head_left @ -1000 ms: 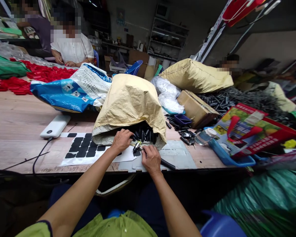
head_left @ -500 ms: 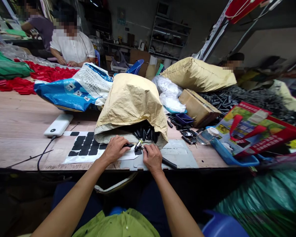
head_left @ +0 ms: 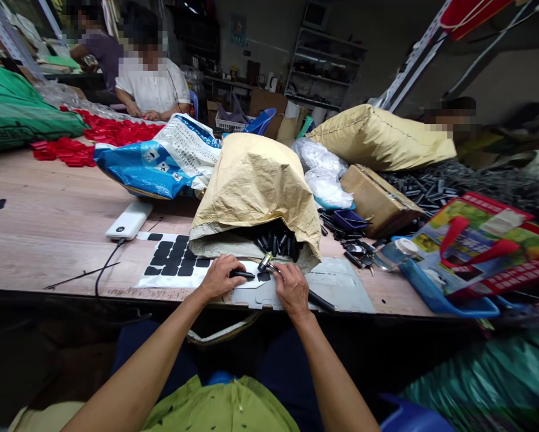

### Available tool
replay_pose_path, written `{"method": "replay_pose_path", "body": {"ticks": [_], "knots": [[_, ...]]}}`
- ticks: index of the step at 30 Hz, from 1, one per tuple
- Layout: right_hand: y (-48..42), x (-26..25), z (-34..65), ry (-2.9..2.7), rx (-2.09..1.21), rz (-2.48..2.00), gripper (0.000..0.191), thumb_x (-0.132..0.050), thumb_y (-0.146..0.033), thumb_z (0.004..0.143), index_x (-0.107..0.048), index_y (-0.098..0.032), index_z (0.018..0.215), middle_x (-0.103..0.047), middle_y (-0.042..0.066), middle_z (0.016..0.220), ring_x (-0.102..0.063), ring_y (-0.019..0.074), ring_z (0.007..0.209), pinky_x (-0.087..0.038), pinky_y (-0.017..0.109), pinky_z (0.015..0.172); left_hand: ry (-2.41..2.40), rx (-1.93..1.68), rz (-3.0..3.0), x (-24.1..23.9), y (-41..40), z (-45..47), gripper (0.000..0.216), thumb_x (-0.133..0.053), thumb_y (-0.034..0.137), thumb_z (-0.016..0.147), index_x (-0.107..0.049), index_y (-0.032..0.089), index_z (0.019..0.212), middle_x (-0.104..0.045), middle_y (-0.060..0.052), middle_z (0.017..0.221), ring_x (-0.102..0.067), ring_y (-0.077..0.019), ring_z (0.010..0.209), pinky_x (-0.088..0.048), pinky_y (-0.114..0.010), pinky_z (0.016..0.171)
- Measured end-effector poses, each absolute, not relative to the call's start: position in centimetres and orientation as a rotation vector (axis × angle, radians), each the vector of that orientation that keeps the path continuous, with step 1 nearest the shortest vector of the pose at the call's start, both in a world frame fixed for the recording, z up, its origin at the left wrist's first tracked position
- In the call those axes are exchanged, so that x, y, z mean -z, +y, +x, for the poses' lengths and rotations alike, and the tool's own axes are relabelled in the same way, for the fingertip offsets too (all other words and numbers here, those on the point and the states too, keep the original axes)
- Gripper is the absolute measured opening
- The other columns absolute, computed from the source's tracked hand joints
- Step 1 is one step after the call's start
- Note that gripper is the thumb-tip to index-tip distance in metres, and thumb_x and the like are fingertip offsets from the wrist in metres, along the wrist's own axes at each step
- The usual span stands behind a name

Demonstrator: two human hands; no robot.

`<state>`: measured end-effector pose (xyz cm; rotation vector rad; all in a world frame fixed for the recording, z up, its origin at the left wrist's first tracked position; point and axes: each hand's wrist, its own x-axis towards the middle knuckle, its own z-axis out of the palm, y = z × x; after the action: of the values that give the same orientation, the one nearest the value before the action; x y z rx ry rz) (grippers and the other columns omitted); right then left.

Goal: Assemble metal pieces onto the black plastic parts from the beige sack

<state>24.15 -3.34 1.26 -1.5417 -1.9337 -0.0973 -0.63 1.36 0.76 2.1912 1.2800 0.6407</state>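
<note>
While my left fingers (head_left: 229, 268) pinch a small black part (head_left: 243, 275) down against the white backing sheet (head_left: 161, 279), my right fingers (head_left: 282, 275) are clenched round a tool (head_left: 319, 300). Its dark handle sticks out behind my right palm, towards the near edge of the desk (head_left: 48, 234). A shiny metal head (head_left: 264, 262) shows just ahead of my right fingertips, between the two hands. The black part lies lengthwise between my left fingertips and that metal head, close to it; I cannot tell whether they touch. A single black pad (head_left: 264, 276) sits on the sheet just below the head, beside my right fingers.

Outward of my left fingers the sheet carries a block of black square pads (head_left: 174, 261). Right beyond both sets of fingers gapes the mouth of a tan sack (head_left: 255, 186), with a heap of black parts (head_left: 280, 243) inside it. Under my right fingers lies a grey plate (head_left: 341, 285). Further out past my left fingers are a white power bank (head_left: 129, 220) with its dark cable (head_left: 104, 273) and a blue and white bag (head_left: 156, 165). Well beyond my right fingers stand a cardboard box (head_left: 379, 201) and a blue tray (head_left: 435, 294). At the far end of the desk a person in a white shirt (head_left: 154, 90) has their hands by a spread of red pieces (head_left: 93, 133).
</note>
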Motion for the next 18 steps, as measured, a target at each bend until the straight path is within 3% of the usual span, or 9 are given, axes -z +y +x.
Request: {"method": "replay_pose_path", "body": {"ticks": [8, 18], "knots": [[-5.7, -4.2, 21.6, -1.826, -0.22, -1.324, 0.03, -0.046, -0.022, 0.103, -0.067, -0.024, 0.123, -0.07, 0.007, 0.108, -0.064, 0.0208, 0.103, -0.05, 0.034, 0.094, 1.288, -0.686, 2.18, -1.1, 1.0, -0.4, 0.019, -0.073, 0.038, 0.085, -0.078, 0.028, 0.101, -0.068, -0.004, 0.098, -0.054, -0.0226, 0.099, -0.039, -0.036, 0.092], [-6.5, -3.8, 20.7, -1.853, -0.21, -1.404, 0.029, -0.048, -0.02, 0.099, -0.07, -0.023, 0.117, -0.072, 0.007, 0.102, -0.068, 0.0202, 0.096, -0.054, 0.031, 0.087, 1.295, -0.672, 2.18, -0.8, 1.2, -0.4, 0.019, -0.074, 0.037, 0.085, -0.078, 0.028, 0.101, -0.067, -0.004, 0.098, -0.054, -0.0233, 0.101, -0.039, -0.037, 0.092]]}}
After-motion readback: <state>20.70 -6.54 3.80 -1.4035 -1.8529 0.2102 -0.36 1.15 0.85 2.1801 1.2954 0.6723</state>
